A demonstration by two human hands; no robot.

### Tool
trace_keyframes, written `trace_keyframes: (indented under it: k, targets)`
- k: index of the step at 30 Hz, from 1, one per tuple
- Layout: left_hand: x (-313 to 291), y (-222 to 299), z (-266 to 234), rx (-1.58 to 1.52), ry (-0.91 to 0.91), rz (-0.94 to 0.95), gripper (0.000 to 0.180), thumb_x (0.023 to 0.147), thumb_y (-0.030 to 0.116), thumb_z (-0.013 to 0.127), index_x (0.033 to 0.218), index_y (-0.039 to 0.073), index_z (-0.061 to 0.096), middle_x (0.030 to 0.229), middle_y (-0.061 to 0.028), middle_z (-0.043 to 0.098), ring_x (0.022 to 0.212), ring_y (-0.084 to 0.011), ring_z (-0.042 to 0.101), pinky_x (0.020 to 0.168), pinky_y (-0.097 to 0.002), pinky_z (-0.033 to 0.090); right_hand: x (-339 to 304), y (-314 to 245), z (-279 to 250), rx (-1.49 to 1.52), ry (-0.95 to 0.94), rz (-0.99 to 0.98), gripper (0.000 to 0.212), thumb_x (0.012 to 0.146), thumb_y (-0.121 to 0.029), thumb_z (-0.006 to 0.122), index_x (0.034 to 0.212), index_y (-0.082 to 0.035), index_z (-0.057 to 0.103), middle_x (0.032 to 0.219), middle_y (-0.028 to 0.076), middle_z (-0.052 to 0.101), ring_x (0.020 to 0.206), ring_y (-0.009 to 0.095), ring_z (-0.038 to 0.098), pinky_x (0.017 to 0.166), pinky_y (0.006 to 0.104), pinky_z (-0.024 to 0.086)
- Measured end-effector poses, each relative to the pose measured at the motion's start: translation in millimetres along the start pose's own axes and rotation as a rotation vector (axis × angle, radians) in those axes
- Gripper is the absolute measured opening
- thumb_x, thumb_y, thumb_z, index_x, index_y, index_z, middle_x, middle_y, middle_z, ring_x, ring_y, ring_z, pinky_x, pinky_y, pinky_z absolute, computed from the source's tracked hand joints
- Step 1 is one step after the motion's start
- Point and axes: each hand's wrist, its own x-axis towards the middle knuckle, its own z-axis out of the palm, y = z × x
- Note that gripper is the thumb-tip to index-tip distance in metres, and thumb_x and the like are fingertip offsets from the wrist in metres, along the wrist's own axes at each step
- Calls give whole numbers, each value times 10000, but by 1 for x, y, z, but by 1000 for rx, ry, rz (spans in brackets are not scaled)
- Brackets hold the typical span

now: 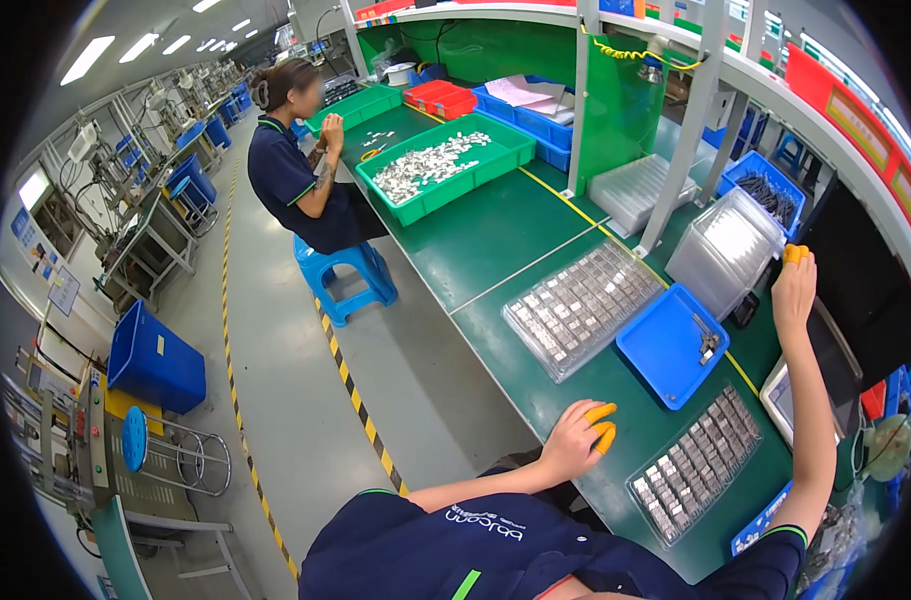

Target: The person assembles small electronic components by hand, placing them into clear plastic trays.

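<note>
My right hand (795, 291) is stretched out to the far right, its yellow-capped fingers closed at the edge of a stack of clear plastic trays (721, 245). Exactly how the fingertips meet the edge is hard to see. Near the table's front edge is my left hand (574, 442), with yellow finger cots, fingers loosely bent and apart, holding nothing. To its right lies a clear tray (696, 466) with rows of small metal parts. Farther off sits a larger filled tray (582, 306). Between them, a shallow blue tray (666, 350) has a few dark metal pieces in it.
A co-worker (301, 165) sits on a blue stool (346, 280) at the table's far left, beside a green bin (446, 165) of small light parts. A metal post (681, 135) rises behind the trays. A dark monitor (861, 290) stands at the right.
</note>
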Motion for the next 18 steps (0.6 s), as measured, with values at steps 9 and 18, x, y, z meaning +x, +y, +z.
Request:
trace_keyframes:
  k: [9,18]
  targets:
    - [-4,6,-3,-59,4,-50,159,757,59,612,902,-3,631,1113,-151,575,1056,-326,514,892,-380,428,-28,51,-115,188,135,219,208,784,-93,664,949,-15,564,849,127,621,667,260,614,577,319,476]
    - [11,8,5,-741,-6,-556,323,915,17,378,1226,-21,457,1113,-174,577,930,-257,618,782,-320,503,-61,198,-159,807,-378,632,321,894,-170,497,1188,-57,553,848,5,629,606,46,538,578,189,454]
